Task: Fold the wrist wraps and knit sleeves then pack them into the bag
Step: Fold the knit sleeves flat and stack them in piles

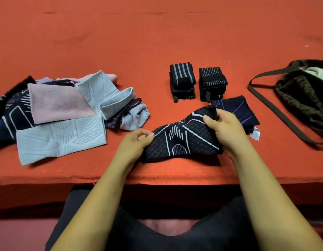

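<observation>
Now the left hand (137,140) pinches one end of the black knit sleeve (184,140), the right hand (224,129) grips the other, cloth stretched between them. Folded wrist wraps (182,82) lie just beyond the hands; the bag (302,98) sits well right of the right hand.

Left hand (137,142) pinching, right hand (226,130) gripping, forearms forward

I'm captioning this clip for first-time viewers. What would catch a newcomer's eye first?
At centre, the left hand and right hand grip a black knit sleeve with white lines over the red table. Pink and pale-blue sleeves pile up at left; folded wrist wraps sit behind, a dark bag far right.
</observation>
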`<state>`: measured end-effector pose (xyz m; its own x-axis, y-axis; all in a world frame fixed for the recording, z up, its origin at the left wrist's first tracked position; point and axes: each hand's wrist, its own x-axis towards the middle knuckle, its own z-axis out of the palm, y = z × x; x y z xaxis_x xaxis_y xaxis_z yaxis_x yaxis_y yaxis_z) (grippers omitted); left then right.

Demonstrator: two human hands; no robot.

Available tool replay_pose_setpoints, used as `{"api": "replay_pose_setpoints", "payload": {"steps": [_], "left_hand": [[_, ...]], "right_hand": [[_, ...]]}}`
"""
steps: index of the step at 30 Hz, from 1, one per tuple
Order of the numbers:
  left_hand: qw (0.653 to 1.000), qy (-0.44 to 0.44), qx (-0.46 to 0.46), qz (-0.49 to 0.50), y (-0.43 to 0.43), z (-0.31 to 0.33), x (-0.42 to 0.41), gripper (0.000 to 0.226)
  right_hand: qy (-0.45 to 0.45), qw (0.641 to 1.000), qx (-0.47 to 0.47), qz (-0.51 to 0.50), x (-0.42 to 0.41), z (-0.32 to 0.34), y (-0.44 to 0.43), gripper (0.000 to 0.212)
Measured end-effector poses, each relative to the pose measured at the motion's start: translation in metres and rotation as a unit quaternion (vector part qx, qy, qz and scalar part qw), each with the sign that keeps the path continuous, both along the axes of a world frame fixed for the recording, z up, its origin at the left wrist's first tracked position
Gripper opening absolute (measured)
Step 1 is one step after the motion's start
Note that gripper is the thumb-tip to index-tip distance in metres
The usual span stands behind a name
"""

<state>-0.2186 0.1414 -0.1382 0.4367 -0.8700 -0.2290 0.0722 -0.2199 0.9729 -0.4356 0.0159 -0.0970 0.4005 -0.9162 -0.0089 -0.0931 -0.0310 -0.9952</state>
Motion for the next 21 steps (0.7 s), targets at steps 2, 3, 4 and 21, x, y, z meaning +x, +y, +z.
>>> {"api": "replay_pose_setpoints", "payload": {"steps": [2,3,4,21], "left_hand": [[0.985,0.077,-0.11,0.109,-0.001,0.0,0.003,0.02],[0.962,0.131,-0.168,0.17,-0.001,0.002,0.006,0.025],[0.934,0.191,-0.218,0.207,-0.003,0.004,0.009,0.027],[0.962,0.195,-0.174,0.084,0.003,0.023,0.008,0.03]], "right_hand": [[-0.017,0.999,-0.016,-0.042,-0.009,-0.004,0.001,0.022],[-0.033,0.998,-0.02,-0.056,-0.012,-0.006,0.004,0.025],[-0.044,0.996,-0.029,-0.067,-0.014,-0.007,0.006,0.026],[-0.039,0.984,-0.156,-0.082,-0.01,0.01,0.019,0.019]]}}
